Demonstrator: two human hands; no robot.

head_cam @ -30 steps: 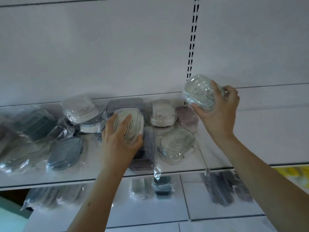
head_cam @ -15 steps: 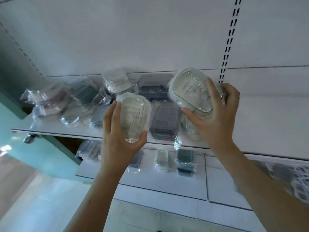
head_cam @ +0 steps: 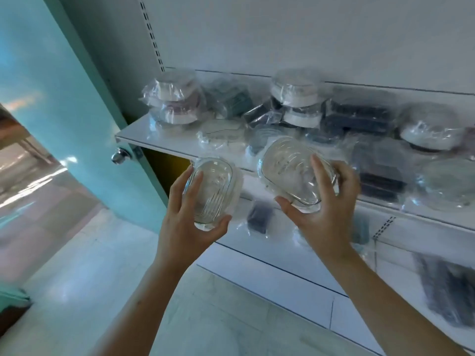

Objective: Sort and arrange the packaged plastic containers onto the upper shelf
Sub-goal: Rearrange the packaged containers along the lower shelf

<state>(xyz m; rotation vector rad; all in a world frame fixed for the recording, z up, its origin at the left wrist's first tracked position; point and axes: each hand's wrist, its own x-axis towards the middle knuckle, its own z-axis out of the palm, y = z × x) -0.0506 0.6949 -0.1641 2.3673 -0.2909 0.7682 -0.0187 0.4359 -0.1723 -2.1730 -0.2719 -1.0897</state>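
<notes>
Now each hand grips a clear tub, left hand on one, right hand on another, both before the shelf; best set them flat on its bare left end, clear of the piles.

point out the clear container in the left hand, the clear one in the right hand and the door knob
clear ribbed plastic container in left hand (head_cam: 214, 190), head view, lid centre
clear ribbed plastic container in right hand (head_cam: 290, 172), head view, lid centre
shiny metal door knob (head_cam: 118, 155), head view, rounded front
</notes>
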